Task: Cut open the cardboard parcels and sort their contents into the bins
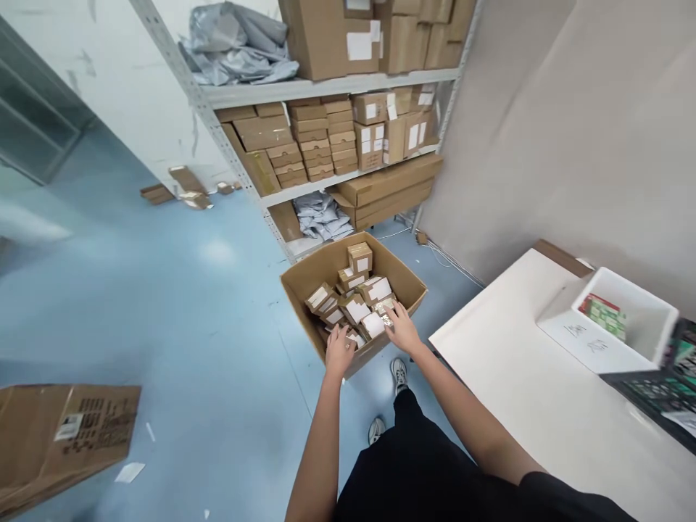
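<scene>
An open cardboard carton [293, 293] stands on the floor in front of me, with several small brown boxes [356, 309] piled inside, many with white labels. My left hand [339, 351] reaches over the near left rim, fingers apart and bent down beside a small box. Over the near right part of the carton, my right hand [402, 329] has its fingers spread at a box wrapped in shiny tape [383, 307]. Contact is hard to make out at either hand, and the undersides of the fingers are hidden.
A metal shelf [326, 85] with stacked cartons and grey plastic bags rises behind the carton. On the right is a white table [505, 326] carrying a white bin [603, 341]. A large box [103, 420] sits at left, near paper scraps [130, 473] on the blue floor.
</scene>
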Available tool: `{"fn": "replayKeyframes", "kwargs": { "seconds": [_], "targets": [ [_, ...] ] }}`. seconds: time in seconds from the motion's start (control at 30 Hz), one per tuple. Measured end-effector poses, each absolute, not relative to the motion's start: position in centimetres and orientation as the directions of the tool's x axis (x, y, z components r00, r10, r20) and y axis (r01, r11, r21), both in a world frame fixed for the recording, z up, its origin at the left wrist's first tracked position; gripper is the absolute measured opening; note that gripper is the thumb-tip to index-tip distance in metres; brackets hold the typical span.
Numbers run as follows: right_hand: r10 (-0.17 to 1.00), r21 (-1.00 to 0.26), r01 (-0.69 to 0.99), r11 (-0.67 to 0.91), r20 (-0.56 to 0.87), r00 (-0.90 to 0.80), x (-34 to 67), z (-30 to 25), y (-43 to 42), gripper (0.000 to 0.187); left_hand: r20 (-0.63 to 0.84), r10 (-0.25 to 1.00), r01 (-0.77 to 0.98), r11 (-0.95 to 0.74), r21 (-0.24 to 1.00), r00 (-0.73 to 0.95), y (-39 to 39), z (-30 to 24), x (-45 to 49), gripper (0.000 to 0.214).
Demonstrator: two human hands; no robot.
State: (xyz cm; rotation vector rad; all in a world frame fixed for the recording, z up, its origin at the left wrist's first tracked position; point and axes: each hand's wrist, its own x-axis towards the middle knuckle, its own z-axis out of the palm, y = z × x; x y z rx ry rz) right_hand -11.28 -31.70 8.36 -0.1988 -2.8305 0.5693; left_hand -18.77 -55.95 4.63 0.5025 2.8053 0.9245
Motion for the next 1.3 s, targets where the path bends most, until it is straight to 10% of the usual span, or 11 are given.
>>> {"fn": "replayKeyframes", "kwargs": {
  "seconds": [0.8,1.1,1.3],
  "targets": [
    [0.147,-0.449,0.229,0.864,-0.211,-0.966,-48.7,-10.7,-14.5,0.078,-0.412,0.468,0.275,0.851,0.446,-0.782,-34.9,-7.8,-56.3,0.066],
    [0.073,-0.527,0.096,0.845,-0.064,-0.995,-55.1,-16.1,-12.5,0.081,-0.308,0.380,0.207,0.857,0.473,-0.872,-32.0,-16.1,-62.1,0.086],
    [0.097,-0.530,0.159,0.833,-0.142,-0.985,-57.7,-16.9,-13.8,0.097,-0.174,0.310,0.124,0.743,0.658,-0.935,-32.1,-17.7,-59.3,0.057]
  ]
}}
